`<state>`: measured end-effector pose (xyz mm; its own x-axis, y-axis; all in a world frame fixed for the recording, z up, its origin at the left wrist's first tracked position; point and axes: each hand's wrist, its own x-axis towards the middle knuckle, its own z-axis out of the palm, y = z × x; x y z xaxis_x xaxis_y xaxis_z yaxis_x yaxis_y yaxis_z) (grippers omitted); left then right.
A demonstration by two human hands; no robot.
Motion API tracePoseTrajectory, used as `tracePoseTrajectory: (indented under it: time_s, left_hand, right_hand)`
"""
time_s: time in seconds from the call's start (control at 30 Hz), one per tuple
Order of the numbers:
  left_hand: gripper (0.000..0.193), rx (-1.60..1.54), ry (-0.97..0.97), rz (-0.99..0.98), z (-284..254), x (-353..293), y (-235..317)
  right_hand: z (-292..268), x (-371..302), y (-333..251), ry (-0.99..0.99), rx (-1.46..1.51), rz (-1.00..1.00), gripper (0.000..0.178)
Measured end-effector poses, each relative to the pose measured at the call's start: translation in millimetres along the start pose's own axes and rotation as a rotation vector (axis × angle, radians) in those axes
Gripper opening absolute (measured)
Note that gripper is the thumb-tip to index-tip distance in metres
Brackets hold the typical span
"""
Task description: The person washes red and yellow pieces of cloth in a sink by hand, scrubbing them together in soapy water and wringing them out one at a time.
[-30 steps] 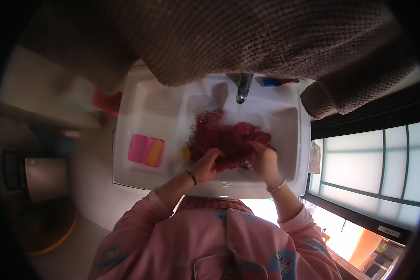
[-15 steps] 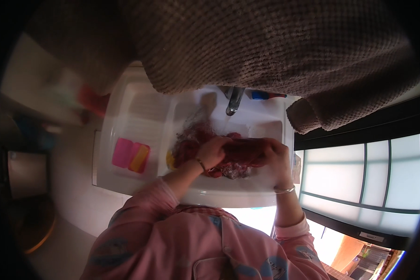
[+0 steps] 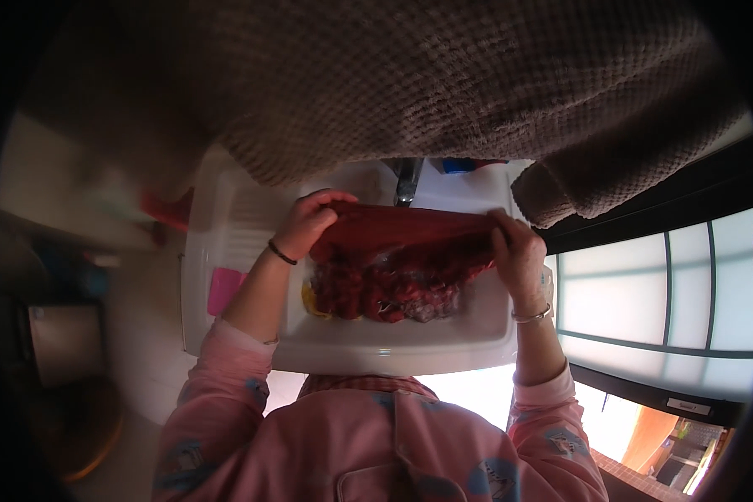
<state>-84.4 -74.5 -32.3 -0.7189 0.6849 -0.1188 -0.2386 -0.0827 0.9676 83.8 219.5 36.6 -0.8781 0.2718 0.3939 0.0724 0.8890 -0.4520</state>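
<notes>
Seen from above, looking down into a white sink (image 3: pixel 393 351) set under a window. Left hand (image 3: pixel 308 222) closed on the left end of a dark red cloth (image 3: pixel 402 243), fingers curled over its top edge; thin dark band on that wrist. Right hand (image 3: pixel 517 255) closed on the cloth's right end, a slim bracelet at the wrist. Cloth pulled out flat and fairly taut between both hands, held over the basin just in front of a metal tap (image 3: pixel 407 180). Lower part of the cloth bunched and wet in the bottom of the sink, with pale suds among the folds. Small yellow item (image 3: pixel 309 299), partly hidden, at the basin's left edge beside the bunched cloth. Pink sponge (image 3: pixel 223 289) lying on the ribbed draining side, left of the left forearm. Pink patterned sleeves (image 3: pixel 217 393) across the lower edge. Brown waffle-weave towel (image 3: pixel 410 84) hanging close to the camera, filling the top of the view and hiding the far side of the sink.
</notes>
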Motion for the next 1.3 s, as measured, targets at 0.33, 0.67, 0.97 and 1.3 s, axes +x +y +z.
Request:
tracePoseTrajectory:
  time_s: [0.33,0.67,0.97,1.3]
  left_hand:
    - [0.064,1.199,-0.009,-0.315,56,46,-151]
    - [0.043,1.578,-0.157,-0.248,41,36,-181]
    - [0.026,1.303,-0.273,0.048,23,-30,-110]
    - [0.024,0.286,-0.049,0.165,107,-11,45]
  right_hand:
    - [176,-60,68,-0.42,-0.176,0.569,0.03]
    - [187,-108,93,-0.707,-0.403,-0.163,0.06]
    - [114,-107,63,-0.623,-0.031,0.038,0.04]
    - [-25,14,-29,-0.3,0.742,0.344,0.031]
